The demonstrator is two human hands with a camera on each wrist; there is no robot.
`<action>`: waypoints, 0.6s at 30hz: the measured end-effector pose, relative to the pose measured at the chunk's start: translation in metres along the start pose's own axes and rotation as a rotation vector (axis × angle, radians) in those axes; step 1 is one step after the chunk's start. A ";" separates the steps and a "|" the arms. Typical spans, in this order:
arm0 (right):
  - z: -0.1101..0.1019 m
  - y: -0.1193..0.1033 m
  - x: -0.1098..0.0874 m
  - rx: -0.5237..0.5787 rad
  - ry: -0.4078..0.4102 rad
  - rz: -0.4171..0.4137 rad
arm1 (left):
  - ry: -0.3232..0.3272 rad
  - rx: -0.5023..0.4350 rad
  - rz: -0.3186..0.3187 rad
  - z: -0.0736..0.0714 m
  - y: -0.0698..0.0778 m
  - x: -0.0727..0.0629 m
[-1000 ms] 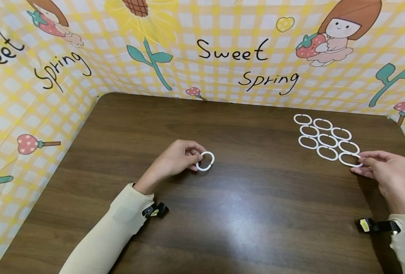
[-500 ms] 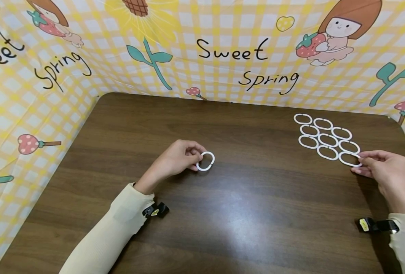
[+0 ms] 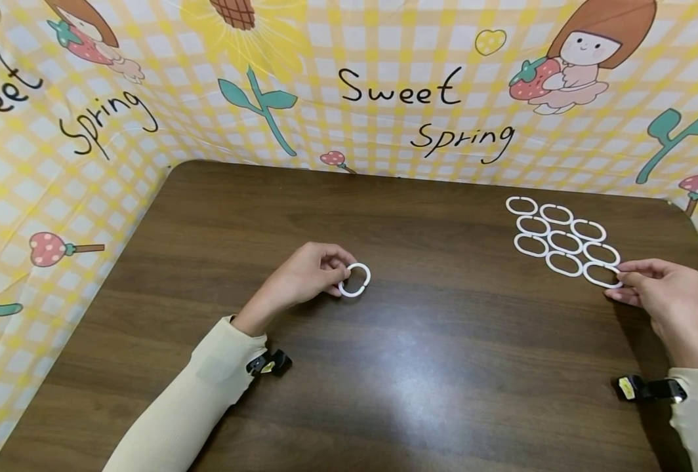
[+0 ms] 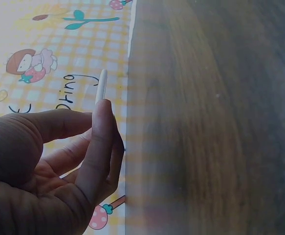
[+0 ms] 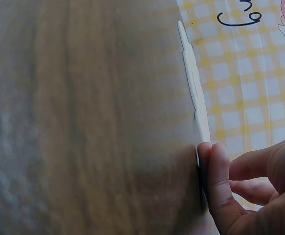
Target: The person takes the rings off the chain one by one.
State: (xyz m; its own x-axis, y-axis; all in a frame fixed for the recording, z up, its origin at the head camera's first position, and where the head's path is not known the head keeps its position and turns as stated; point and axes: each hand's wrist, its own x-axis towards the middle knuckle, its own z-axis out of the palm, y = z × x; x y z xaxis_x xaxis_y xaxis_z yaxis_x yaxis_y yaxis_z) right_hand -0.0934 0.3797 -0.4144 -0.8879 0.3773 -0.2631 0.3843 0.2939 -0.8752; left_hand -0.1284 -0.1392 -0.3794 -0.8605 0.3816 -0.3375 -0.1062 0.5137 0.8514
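Note:
My left hand (image 3: 310, 278) is over the middle of the brown table, pinching a white C-shaped ring (image 3: 358, 265) between thumb and fingertips. In the left wrist view this ring (image 4: 101, 85) appears edge-on, as a thin white strip above the fingertips. At the right, my right hand (image 3: 676, 295) pinches the right end of a white oval ring (image 3: 585, 274). That ring is the nearest of several similar ones, laid close together in rows. Seen edge-on in the right wrist view, the rings (image 5: 190, 73) lie flat in a line leading to my right fingertips.
The brown tabletop (image 3: 254, 210) has rounded far corners. A yellow checked cloth (image 3: 384, 144) with printed figures and lettering rises behind it and along the left side. Black wrist cameras (image 3: 272, 362) sit at both cuffs.

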 end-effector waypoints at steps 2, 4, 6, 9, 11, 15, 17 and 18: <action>0.000 0.000 0.000 -0.034 0.004 -0.005 | -0.002 0.000 0.001 0.000 0.000 0.000; 0.000 -0.001 -0.001 -0.047 0.007 -0.005 | -0.002 -0.002 0.002 0.001 -0.001 0.001; 0.000 -0.001 -0.001 -0.061 0.008 -0.004 | -0.003 -0.003 0.001 0.001 -0.001 0.001; 0.000 -0.002 -0.001 -0.065 0.009 -0.003 | -0.007 -0.002 0.001 0.002 -0.002 0.002; -0.001 -0.001 -0.001 -0.039 0.005 -0.003 | -0.008 0.003 0.000 0.002 -0.002 0.003; -0.001 0.000 -0.001 0.041 -0.005 -0.001 | -0.009 0.016 0.001 0.003 -0.003 0.004; -0.002 0.002 -0.001 0.081 -0.009 0.000 | -0.011 0.021 0.001 0.003 -0.003 0.005; -0.002 0.002 -0.001 0.082 -0.009 0.001 | -0.012 0.022 0.000 0.004 -0.003 0.005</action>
State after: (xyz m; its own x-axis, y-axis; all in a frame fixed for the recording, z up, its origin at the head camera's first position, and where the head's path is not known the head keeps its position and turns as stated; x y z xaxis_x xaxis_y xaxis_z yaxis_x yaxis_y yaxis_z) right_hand -0.0915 0.3814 -0.4155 -0.8898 0.3698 -0.2673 0.3634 0.2200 -0.9053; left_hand -0.1303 -0.1361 -0.3851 -0.8545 0.3904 -0.3427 -0.0954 0.5306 0.8422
